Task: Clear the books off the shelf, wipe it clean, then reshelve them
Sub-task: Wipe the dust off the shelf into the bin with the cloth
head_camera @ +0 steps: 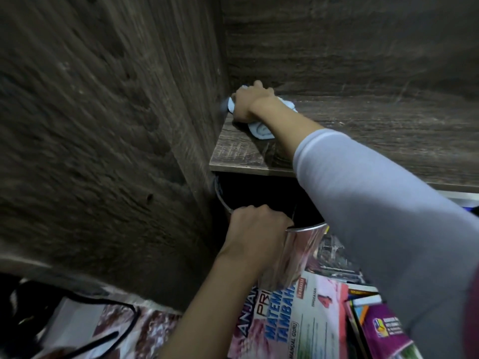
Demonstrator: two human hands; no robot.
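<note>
Blue cloth [260, 130]: bunched under your R hand [250, 104], fingers curled on it, pressed into back-left corner of wood shelf [363, 130]. Metal bucket [298, 255]: below shelf edge; your L hand [256, 229] grips its rim. Books [298, 320]: off shelf, piled flat lower right, by bucket.

You are viewing a dim scene. Motion blur smears the side panel [90, 151]; wide-angle distortion bends the edges. Reflections streak the metal container [303, 250]. Deep shadow lies under the shelf [259, 156].
</note>
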